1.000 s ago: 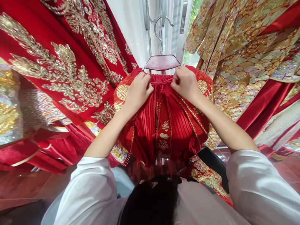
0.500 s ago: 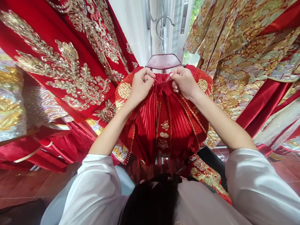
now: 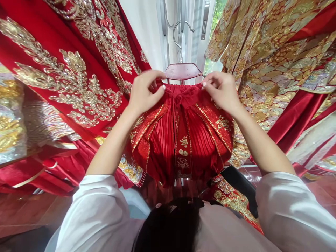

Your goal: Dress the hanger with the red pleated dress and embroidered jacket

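Observation:
A red pleated skirt (image 3: pixel 181 140) with gold embroidery hangs from a dark red hanger (image 3: pixel 183 71) with a metal hook (image 3: pixel 180 35). My left hand (image 3: pixel 144 91) pinches the skirt's waistband at its upper left edge. My right hand (image 3: pixel 222 90) pinches the waistband at the upper right. A knotted red tie (image 3: pixel 175 101) sits between the two hands, just under the hanger. My white sleeves and dark hair fill the bottom of the view.
A red robe with heavy gold embroidery (image 3: pixel 68 77) hangs close on the left. A gold and red embroidered garment (image 3: pixel 278 63) hangs close on the right. Behind the hanger is a white window frame (image 3: pixel 204 21). Reddish floor (image 3: pixel 23 210) shows below.
Both hands have moved apart and slightly up, from the middle knot out to the sides of the waistband. The waistband is now spread wider under the hanger.

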Demonstrator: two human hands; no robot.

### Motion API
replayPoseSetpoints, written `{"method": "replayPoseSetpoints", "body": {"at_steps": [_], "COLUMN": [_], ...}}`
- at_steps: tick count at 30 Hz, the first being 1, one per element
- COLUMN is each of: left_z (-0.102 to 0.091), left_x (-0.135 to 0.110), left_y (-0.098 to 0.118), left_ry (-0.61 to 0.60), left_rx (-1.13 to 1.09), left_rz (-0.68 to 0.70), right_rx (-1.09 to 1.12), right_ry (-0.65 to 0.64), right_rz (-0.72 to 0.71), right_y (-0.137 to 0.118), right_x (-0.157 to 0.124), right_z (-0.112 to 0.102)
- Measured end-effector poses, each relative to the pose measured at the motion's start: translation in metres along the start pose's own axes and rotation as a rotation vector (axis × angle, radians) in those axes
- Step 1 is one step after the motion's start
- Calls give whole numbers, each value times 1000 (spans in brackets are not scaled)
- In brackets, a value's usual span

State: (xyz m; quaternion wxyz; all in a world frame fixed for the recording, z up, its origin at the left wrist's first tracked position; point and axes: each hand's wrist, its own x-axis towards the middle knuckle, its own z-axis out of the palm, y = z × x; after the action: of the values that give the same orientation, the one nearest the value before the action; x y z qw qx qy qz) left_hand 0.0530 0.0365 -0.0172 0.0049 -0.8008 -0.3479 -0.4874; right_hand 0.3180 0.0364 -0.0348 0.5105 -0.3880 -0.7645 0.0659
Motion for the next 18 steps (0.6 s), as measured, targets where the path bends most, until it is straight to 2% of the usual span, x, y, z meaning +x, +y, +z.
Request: {"method": "replayPoseSetpoints", "body": {"at_steps": [2,3,6,8,9,11,15,16,17,18], "left_z": [-15,-21,-27,-22,-17,-4,26,32,36,38], "left_x": [14,21,29,27,25,24,27,26,23,18], "left_y": [-9,-16,-44,-58,-63,-64,-44,-37,-30,-24], "left_ry": [5,-51,-308,-356,-311,-123,423,525,582,587], "left_rx": [65,65,-84,-162,-154,-83,18,32,49,61], "left_rz": [47,19,-217,-305,-305,-290,-355,-357,-348,-331], "right_rx": [-171,-233,-282,-259,-250,-236,-182,-166,-156,-154], "right_ry": [93,95,-50,-120,-121,-66,78,86,65,17], "right_rz": [-80,-108,-145,-146,-141,-120,-119,-139,-161,-178], "right_y": [4,8,28,42,47,53,56,56,56,56], "right_x": [1,3,6,7,8,13,27,29,30,30], "right_z": [-18,-25,-37,-38,-38,-38,-40,-40,-39,-39]}}
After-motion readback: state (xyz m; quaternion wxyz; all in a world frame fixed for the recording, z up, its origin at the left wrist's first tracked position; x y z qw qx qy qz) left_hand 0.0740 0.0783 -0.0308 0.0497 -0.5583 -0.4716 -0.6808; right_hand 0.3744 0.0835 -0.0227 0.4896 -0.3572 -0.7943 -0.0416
